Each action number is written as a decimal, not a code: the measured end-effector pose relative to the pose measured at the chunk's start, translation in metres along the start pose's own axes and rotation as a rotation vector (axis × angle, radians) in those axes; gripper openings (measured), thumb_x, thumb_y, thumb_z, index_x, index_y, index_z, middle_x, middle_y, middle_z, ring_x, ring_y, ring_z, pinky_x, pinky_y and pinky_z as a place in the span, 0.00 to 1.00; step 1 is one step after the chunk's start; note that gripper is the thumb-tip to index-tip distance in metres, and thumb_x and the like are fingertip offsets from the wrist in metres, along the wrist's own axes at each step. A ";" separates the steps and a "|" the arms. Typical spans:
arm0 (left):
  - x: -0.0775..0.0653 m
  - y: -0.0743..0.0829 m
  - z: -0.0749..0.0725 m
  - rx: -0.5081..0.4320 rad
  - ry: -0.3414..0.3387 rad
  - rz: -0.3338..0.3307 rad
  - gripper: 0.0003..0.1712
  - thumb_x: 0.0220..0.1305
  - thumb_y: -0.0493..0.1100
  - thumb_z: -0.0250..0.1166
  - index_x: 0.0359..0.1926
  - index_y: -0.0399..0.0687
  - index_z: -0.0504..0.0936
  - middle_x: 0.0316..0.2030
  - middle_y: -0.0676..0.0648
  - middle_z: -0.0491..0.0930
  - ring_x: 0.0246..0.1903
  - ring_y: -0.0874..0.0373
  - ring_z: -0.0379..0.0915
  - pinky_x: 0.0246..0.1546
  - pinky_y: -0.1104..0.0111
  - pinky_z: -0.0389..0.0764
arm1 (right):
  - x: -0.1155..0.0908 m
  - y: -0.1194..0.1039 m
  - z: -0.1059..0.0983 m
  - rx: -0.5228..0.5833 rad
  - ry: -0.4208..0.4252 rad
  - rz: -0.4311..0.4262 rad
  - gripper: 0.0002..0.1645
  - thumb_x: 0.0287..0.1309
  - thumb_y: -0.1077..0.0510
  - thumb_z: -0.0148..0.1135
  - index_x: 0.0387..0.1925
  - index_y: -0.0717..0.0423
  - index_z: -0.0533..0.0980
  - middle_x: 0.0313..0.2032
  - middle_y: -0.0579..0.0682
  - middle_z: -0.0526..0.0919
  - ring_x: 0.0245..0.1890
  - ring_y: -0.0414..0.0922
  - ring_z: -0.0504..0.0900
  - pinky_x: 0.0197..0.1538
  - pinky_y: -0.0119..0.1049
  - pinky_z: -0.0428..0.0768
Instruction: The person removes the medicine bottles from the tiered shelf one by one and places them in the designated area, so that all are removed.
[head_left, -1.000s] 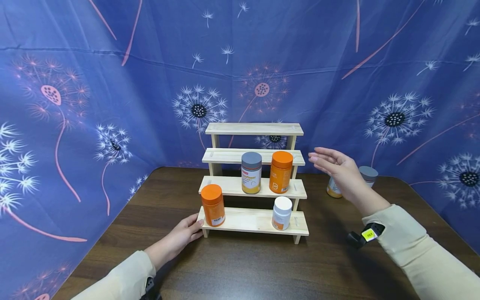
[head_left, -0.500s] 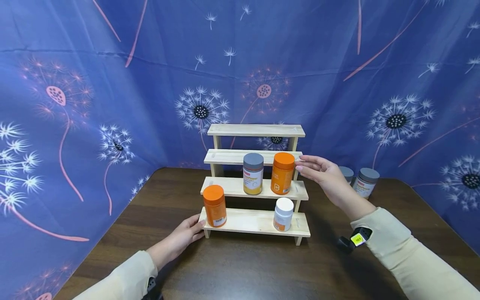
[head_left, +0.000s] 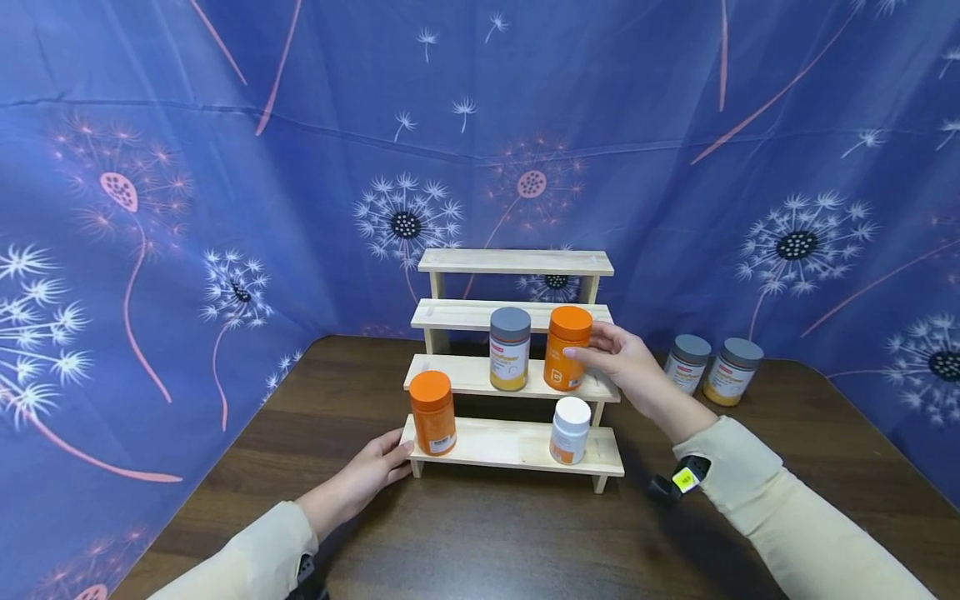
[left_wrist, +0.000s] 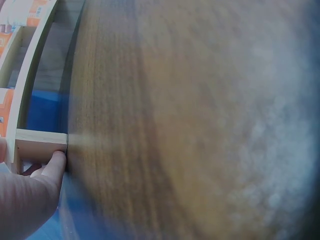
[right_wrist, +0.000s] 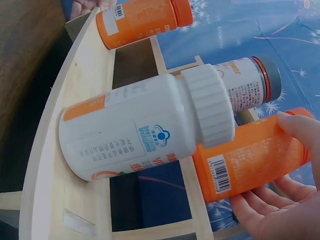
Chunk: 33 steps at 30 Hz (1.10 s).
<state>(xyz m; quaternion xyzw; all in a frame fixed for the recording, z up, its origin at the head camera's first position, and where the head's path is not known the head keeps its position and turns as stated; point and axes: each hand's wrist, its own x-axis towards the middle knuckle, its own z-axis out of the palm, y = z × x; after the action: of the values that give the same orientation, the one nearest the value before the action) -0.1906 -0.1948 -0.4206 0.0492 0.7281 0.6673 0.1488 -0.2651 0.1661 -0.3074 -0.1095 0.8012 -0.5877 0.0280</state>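
A stepped wooden display rack (head_left: 504, 440) stands on the table. My left hand (head_left: 367, 475) grips the left end of its lowest shelf, with a finger against the leg in the left wrist view. On the second shelf up, my right hand (head_left: 626, 367) holds an orange supplement bottle (head_left: 564, 348), thumb on its front and fingers behind it. Left of that bottle is a grey-lidded bottle (head_left: 509, 354) with a white and yellow label. The lowest shelf carries another orange bottle (head_left: 432, 417) at left and a small white bottle (right_wrist: 150, 130) at right.
Two more grey-lidded bottles, a nearer-to-rack bottle (head_left: 687, 367) and an outer bottle (head_left: 733, 372), stand on the brown wooden table (head_left: 480, 533) right of the rack. The rack's top shelf (head_left: 516, 262) bears nothing. A blue dandelion-print cloth (head_left: 300, 208) hangs behind.
My right hand has moved left from above the grey-lidded bottles to the orange bottle on the second shelf and taken hold of it. My left hand has stayed on the rack.
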 end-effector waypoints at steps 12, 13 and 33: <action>0.001 0.000 0.001 0.006 -0.002 -0.009 0.31 0.77 0.40 0.45 0.71 0.26 0.50 0.70 0.26 0.54 0.67 0.41 0.60 0.68 0.52 0.65 | 0.006 0.013 0.001 -0.094 -0.002 -0.042 0.42 0.57 0.47 0.69 0.68 0.57 0.64 0.60 0.61 0.76 0.58 0.54 0.76 0.65 0.49 0.74; 0.001 0.000 0.000 0.007 -0.002 -0.009 0.31 0.77 0.40 0.45 0.71 0.26 0.50 0.70 0.26 0.54 0.67 0.41 0.60 0.68 0.51 0.65 | 0.006 0.014 0.001 -0.113 -0.004 -0.056 0.42 0.57 0.47 0.69 0.67 0.57 0.64 0.59 0.61 0.77 0.57 0.54 0.76 0.64 0.49 0.74; 0.002 0.003 -0.002 0.006 -0.015 -0.014 0.30 0.76 0.39 0.45 0.71 0.25 0.50 0.69 0.26 0.56 0.67 0.40 0.60 0.68 0.50 0.65 | 0.006 0.017 0.001 -0.193 0.020 -0.109 0.39 0.57 0.45 0.68 0.65 0.57 0.67 0.54 0.60 0.80 0.50 0.52 0.78 0.57 0.44 0.78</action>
<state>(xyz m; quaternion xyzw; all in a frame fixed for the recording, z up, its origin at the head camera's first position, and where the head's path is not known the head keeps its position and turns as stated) -0.1935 -0.1956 -0.4183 0.0496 0.7293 0.6637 0.1585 -0.2737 0.1692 -0.3235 -0.1492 0.8472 -0.5093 -0.0229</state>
